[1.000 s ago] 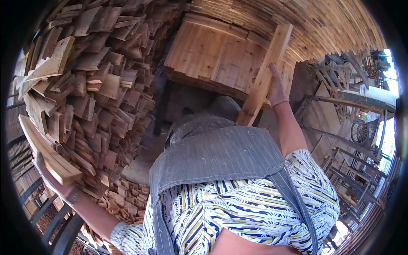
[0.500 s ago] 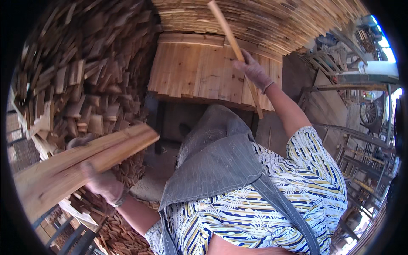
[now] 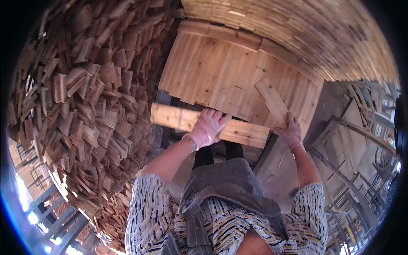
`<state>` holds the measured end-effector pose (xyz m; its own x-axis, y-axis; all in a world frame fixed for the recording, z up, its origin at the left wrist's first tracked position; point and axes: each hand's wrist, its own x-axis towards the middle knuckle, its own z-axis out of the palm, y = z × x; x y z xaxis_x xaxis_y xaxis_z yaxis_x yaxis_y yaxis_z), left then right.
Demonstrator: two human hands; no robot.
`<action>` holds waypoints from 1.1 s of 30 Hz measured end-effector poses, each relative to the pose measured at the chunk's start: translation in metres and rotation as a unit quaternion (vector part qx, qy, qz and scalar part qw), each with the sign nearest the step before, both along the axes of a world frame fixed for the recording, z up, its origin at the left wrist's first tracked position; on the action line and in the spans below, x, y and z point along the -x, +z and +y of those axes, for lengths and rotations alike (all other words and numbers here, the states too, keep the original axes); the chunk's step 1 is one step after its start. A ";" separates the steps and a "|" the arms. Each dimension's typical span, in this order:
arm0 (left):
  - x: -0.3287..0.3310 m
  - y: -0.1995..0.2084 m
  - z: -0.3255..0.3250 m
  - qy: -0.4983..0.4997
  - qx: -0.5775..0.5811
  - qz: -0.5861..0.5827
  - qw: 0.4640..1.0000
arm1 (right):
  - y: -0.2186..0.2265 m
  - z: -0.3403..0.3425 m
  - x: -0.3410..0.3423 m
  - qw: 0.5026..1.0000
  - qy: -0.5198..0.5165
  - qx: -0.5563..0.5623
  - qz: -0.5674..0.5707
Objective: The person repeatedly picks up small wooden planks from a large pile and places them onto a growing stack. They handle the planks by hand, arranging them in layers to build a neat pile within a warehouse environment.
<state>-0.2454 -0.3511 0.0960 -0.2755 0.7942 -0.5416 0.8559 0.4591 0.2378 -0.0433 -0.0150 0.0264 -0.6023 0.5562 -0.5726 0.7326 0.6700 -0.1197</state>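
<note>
My left hand (image 3: pixel 207 128), in a thin translucent glove, is closed over the middle of a wooden plank (image 3: pixel 249 132). The plank lies crosswise in front of my apron, just off the near edge of a wooden work surface (image 3: pixel 199 68) made of boards side by side. Its right end comes close to my right hand (image 3: pixel 291 132), gloved as well. That hand is closed on the near end of a narrower board (image 3: pixel 271 100), which slants up and left over the right part of the work surface. Some of the right fingers are hidden.
A tall heap of loose wood pieces (image 3: pixel 91 108) rises on the left. Behind the work surface stands a wall of stacked wood strips (image 3: pixel 310 38). A wooden frame rail (image 3: pixel 365 136) and a spoked wheel (image 3: pixel 383 158) are on the right.
My left hand has swung from the far left to the middle with the plank. My right hand has come nearer, and its narrow board has gone from raised to low over the work surface.
</note>
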 end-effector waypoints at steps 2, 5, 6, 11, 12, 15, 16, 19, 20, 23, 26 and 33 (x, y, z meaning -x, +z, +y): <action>0.024 -0.052 0.007 -0.039 0.017 0.009 0.999 | -0.032 0.001 -0.003 0.999 0.022 -0.025 -0.012; 0.050 -0.139 0.007 -0.040 -0.007 0.064 0.997 | -0.070 0.004 -0.006 0.997 0.056 -0.037 -0.049; 0.056 -0.170 0.003 -0.034 -0.016 0.094 0.995 | -0.084 0.006 -0.009 0.994 0.078 -0.041 -0.063; 0.078 -0.235 -0.007 0.022 -0.019 0.077 0.997 | -0.113 -0.011 -0.002 0.986 0.110 -0.050 -0.116; 0.077 -0.240 -0.014 0.018 -0.062 0.103 0.993 | -0.117 -0.012 -0.008 0.989 0.104 -0.045 -0.094; 0.083 -0.239 -0.008 0.024 -0.055 0.052 0.997 | -0.111 -0.011 0.007 0.990 0.096 -0.029 -0.100; 0.087 -0.249 -0.024 0.028 -0.042 0.059 0.997 | -0.103 -0.019 0.017 0.988 0.099 -0.020 -0.118; 0.097 -0.246 -0.024 0.031 -0.026 0.050 0.998 | -0.097 -0.007 -0.003 0.991 0.109 -0.027 -0.070; 0.102 -0.245 -0.027 0.015 0.005 0.072 0.997 | -0.092 -0.005 -0.002 0.991 0.119 -0.030 -0.054; 0.108 -0.257 -0.048 0.027 -0.041 0.125 0.991 | -0.076 -0.007 -0.023 0.979 0.197 -0.042 -0.034; 0.103 -0.269 -0.049 0.040 -0.064 0.150 0.986 | -0.093 -0.001 -0.021 0.957 0.276 -0.082 -0.027; 0.106 -0.245 -0.016 0.052 0.024 0.084 0.995 | -0.111 -0.005 -0.019 0.957 0.277 -0.065 -0.057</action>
